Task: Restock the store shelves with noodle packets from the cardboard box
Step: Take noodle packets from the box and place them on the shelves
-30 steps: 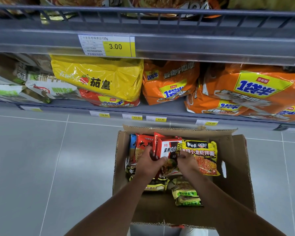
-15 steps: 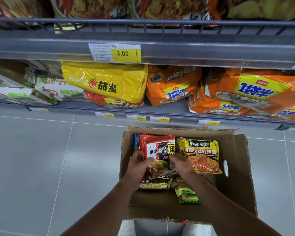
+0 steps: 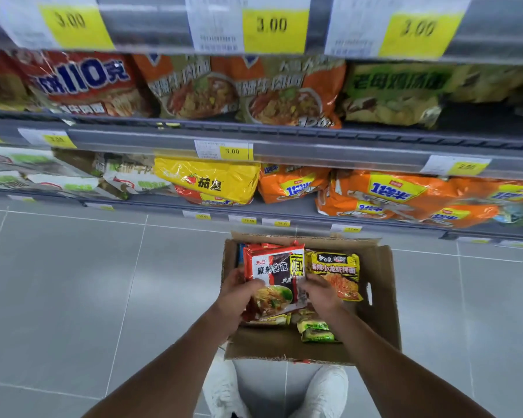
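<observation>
An open cardboard box (image 3: 384, 297) stands on the grey floor below the shelves. Over it, my left hand (image 3: 237, 292) and my right hand (image 3: 319, 294) grip the lower corners of a small stack of red noodle packets (image 3: 274, 268), held upright. A yellow packet (image 3: 334, 268) leans against the box's far right side, and green packets (image 3: 314, 330) lie on its bottom. Blue and red packets stand behind the held ones, mostly hidden.
Grey metal shelves (image 3: 284, 147) rise ahead with yellow price tags. The low shelf holds a yellow multipack (image 3: 212, 182) and orange multipacks (image 3: 384, 191). The shelf above carries red, orange and green packets (image 3: 239, 86). My white shoes (image 3: 224, 390) show below the box.
Both hands have lifted the red packets up out of the row in the box. My head has tilted up, so another shelf level has come into view.
</observation>
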